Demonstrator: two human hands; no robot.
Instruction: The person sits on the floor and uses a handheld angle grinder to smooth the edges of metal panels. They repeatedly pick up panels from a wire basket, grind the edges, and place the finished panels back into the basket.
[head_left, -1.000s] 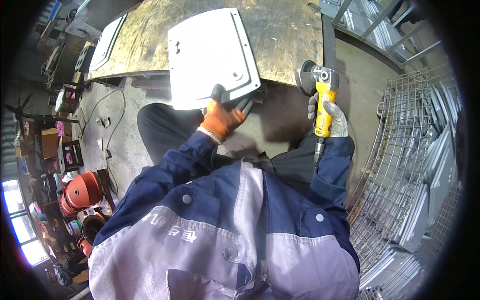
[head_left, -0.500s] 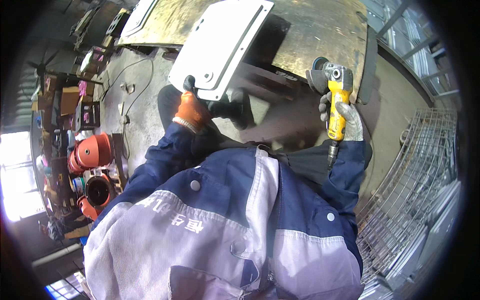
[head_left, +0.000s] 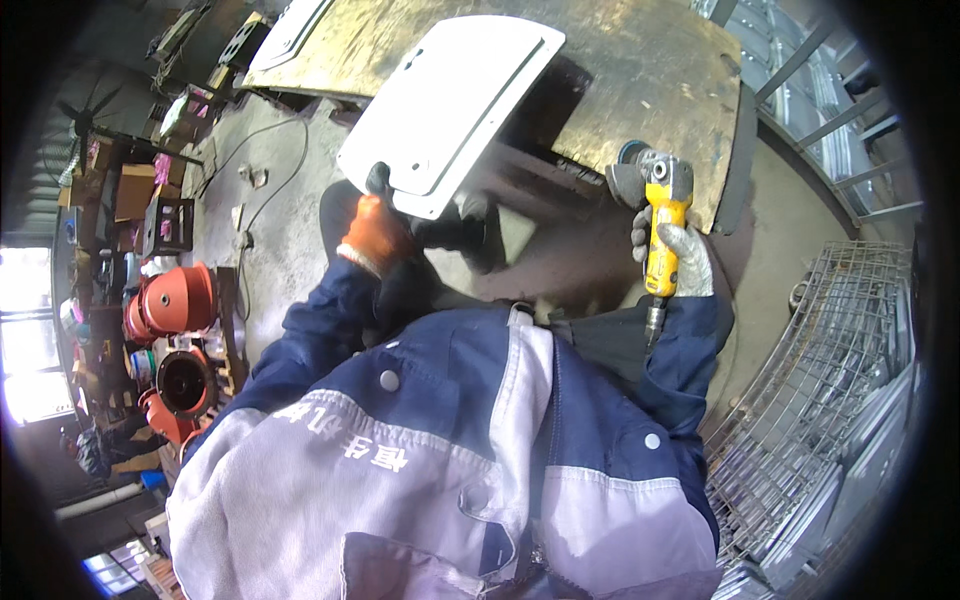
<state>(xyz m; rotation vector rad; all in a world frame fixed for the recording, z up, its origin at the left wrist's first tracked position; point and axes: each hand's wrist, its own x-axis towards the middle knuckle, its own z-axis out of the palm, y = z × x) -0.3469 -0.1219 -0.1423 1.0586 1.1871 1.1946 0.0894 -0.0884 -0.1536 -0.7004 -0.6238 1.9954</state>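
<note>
My left hand (head_left: 374, 232), in an orange glove with dark fingertips, grips the near corner of a white metal panel (head_left: 450, 95). Its thumb lies on the panel's upper face, while the other fingers are hidden beneath. The panel is a rounded plate with a raised middle and small holes along its flange, tilted over the near edge of the bench. My right hand (head_left: 683, 255), in a grey-white glove, is wrapped around the yellow body of an angle grinder (head_left: 663, 240). The grinder's guarded disc end points away from me, beside the bench edge and apart from the panel.
A worn wooden bench (head_left: 640, 90) lies ahead, with another white panel (head_left: 290, 30) at its far left. Orange-red round housings (head_left: 180, 300) and crates stand on the left. A wire mesh rack (head_left: 800, 370) is at the right. A cable (head_left: 275, 205) crosses the floor.
The view has shifted slightly, with the bench and panel now lower in it. The grinder sits a little lower and further left. Both hands keep their holds.
</note>
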